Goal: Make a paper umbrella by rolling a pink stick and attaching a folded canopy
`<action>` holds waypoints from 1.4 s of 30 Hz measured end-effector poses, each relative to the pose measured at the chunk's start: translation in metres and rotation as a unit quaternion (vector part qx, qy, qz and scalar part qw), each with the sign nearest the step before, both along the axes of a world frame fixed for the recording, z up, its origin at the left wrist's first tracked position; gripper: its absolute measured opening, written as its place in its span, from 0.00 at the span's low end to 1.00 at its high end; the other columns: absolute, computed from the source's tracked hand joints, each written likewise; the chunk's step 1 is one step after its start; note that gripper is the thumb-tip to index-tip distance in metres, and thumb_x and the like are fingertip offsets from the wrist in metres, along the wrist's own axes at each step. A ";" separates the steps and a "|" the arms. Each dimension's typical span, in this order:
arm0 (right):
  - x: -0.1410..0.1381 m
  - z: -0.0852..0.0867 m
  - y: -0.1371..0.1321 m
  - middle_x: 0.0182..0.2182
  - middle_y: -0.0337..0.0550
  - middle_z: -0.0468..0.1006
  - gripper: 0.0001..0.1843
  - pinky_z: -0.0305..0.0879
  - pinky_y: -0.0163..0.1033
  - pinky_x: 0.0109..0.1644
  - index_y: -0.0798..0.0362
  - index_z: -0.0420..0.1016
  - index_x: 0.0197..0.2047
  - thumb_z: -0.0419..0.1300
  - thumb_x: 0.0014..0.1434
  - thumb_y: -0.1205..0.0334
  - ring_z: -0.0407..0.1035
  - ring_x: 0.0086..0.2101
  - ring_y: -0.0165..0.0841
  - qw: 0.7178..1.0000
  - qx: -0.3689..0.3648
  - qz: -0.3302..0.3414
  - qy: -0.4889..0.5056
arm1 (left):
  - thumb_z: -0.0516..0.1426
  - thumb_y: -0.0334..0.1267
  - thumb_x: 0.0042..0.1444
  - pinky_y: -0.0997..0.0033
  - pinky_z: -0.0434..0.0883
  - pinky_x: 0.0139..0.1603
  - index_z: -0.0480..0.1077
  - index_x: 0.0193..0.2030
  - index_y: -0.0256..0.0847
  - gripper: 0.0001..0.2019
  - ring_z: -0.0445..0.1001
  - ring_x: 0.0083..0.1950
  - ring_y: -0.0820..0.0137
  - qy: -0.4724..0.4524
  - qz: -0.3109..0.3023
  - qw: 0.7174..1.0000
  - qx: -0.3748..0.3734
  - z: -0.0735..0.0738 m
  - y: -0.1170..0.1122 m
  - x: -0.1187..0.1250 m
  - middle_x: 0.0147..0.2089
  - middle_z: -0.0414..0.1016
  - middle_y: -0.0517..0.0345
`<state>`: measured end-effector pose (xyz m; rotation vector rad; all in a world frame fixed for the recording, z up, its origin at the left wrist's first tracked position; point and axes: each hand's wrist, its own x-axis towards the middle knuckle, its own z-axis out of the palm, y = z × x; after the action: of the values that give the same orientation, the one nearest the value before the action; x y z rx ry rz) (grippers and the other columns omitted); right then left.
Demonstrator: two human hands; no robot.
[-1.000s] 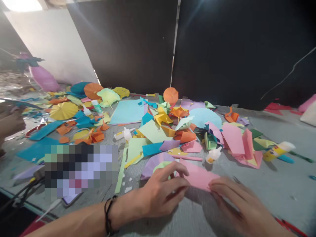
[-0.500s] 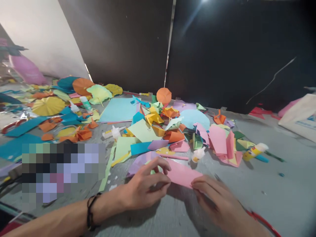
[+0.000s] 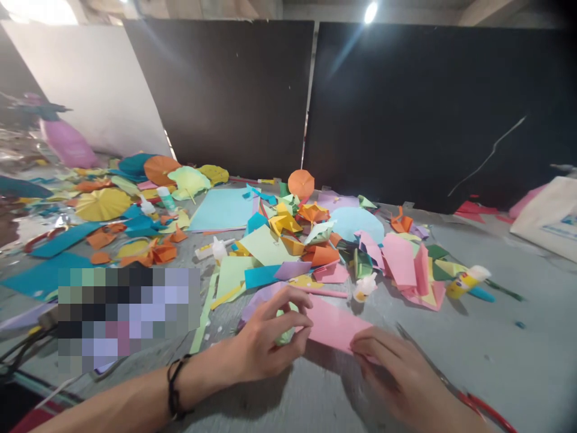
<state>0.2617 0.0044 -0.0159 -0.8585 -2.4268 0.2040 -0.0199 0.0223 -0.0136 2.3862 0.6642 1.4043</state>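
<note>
A flat strip of pink paper (image 3: 336, 323) is held slightly above the grey table, between my two hands. My left hand (image 3: 270, 334), with a dark cord on its wrist, is closed with thumb and fingertips at the strip's left end. At the other end, my right hand (image 3: 396, 367) pinches the lower right corner between thumb and fingers. Scissors with red handles (image 3: 487, 412) lie beside the right hand, partly hidden by it. Just beyond the strip are a small white glue bottle (image 3: 364, 288) and a thin pink paper roll (image 3: 322, 293).
Coloured paper pieces and folded scraps cover the middle and left of the table. A yellow glue stick (image 3: 467, 281) lies to the right. A blurred-out item (image 3: 126, 319) is at the left. Black panels (image 3: 428, 108) stand behind, and a white bag (image 3: 550, 210) sits far right.
The view has tilted up, showing the panels' top edge and more of the scissors. Both hands keep nearly the same pose on the pink paper.
</note>
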 end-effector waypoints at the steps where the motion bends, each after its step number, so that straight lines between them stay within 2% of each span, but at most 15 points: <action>1: 0.000 0.000 0.000 0.39 0.42 0.82 0.14 0.75 0.37 0.40 0.48 0.69 0.47 0.50 0.67 0.76 0.79 0.37 0.33 1.000 -0.002 0.004 0.000 | 0.56 0.20 0.61 0.63 0.78 0.53 0.73 0.48 0.39 0.14 0.75 0.52 0.66 -0.002 0.002 1.000 0.004 -0.001 0.000 0.000 0.52 0.71 0.47; 8: 0.000 0.003 0.007 0.38 0.40 0.81 0.14 0.76 0.33 0.38 0.48 0.69 0.48 0.51 0.67 0.75 0.79 0.36 0.31 1.000 0.003 0.018 0.009 | 0.59 0.23 0.61 0.71 0.78 0.42 0.73 0.44 0.37 0.09 0.76 0.47 0.68 0.015 0.003 1.000 0.021 -0.003 -0.001 -0.002 0.50 0.72 0.47; 12: 0.000 0.004 0.007 0.38 0.40 0.81 0.14 0.76 0.33 0.38 0.47 0.69 0.47 0.51 0.67 0.76 0.79 0.36 0.31 1.000 -0.017 0.015 0.009 | 0.59 0.25 0.62 0.67 0.79 0.45 0.72 0.43 0.37 0.05 0.77 0.48 0.66 0.029 -0.009 0.999 0.031 0.001 -0.003 -0.002 0.51 0.72 0.45; 16: 0.002 -0.001 0.007 0.38 0.41 0.81 0.14 0.75 0.34 0.38 0.48 0.69 0.48 0.51 0.68 0.75 0.78 0.36 0.32 0.999 -0.033 0.009 0.002 | 0.57 0.25 0.62 0.64 0.79 0.48 0.71 0.42 0.39 0.06 0.76 0.50 0.64 0.010 -0.008 0.999 0.031 -0.001 -0.002 0.001 0.50 0.72 0.45; 21: 0.005 -0.004 0.006 0.40 0.42 0.81 0.13 0.76 0.35 0.39 0.47 0.70 0.48 0.51 0.68 0.74 0.79 0.37 0.33 1.000 -0.022 0.011 -0.004 | 0.56 0.25 0.62 0.62 0.78 0.49 0.70 0.51 0.40 0.13 0.76 0.50 0.63 0.013 0.003 0.999 0.049 -0.005 0.000 0.001 0.50 0.73 0.45; 25: 0.004 -0.003 0.004 0.40 0.42 0.81 0.12 0.76 0.35 0.38 0.46 0.70 0.47 0.52 0.68 0.73 0.79 0.37 0.33 1.000 -0.015 0.013 -0.017 | 0.56 0.24 0.61 0.72 0.73 0.35 0.65 0.60 0.39 0.21 0.74 0.35 0.71 0.030 0.026 0.998 0.052 -0.005 -0.003 -0.001 0.43 0.77 0.52; 27: 0.004 -0.002 0.003 0.40 0.41 0.82 0.12 0.77 0.35 0.40 0.46 0.71 0.48 0.53 0.69 0.72 0.80 0.38 0.33 1.000 -0.011 0.013 -0.019 | 0.55 0.24 0.61 0.74 0.71 0.33 0.63 0.61 0.40 0.22 0.72 0.31 0.73 0.054 0.034 0.997 0.044 -0.004 -0.005 -0.001 0.39 0.77 0.57; 33: 0.002 0.001 0.002 0.40 0.41 0.82 0.12 0.77 0.35 0.39 0.46 0.71 0.47 0.53 0.68 0.73 0.80 0.38 0.33 1.000 -0.004 0.019 -0.019 | 0.53 0.28 0.62 0.72 0.71 0.38 0.60 0.64 0.41 0.23 0.76 0.37 0.69 0.087 0.025 0.994 0.058 -0.001 -0.008 -0.004 0.41 0.77 0.56; 42: 0.001 0.003 0.001 0.41 0.40 0.82 0.12 0.75 0.35 0.39 0.47 0.69 0.48 0.51 0.69 0.73 0.80 0.39 0.32 0.999 0.025 0.023 -0.025 | 0.53 0.22 0.62 0.71 0.73 0.42 0.61 0.62 0.40 0.22 0.74 0.45 0.66 0.094 -0.030 0.994 0.047 0.001 -0.004 -0.005 0.47 0.74 0.48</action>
<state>0.2626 0.0053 -0.0133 -0.7952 -2.4897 0.1412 -0.0249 0.0185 -0.0125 2.6118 0.5789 1.2230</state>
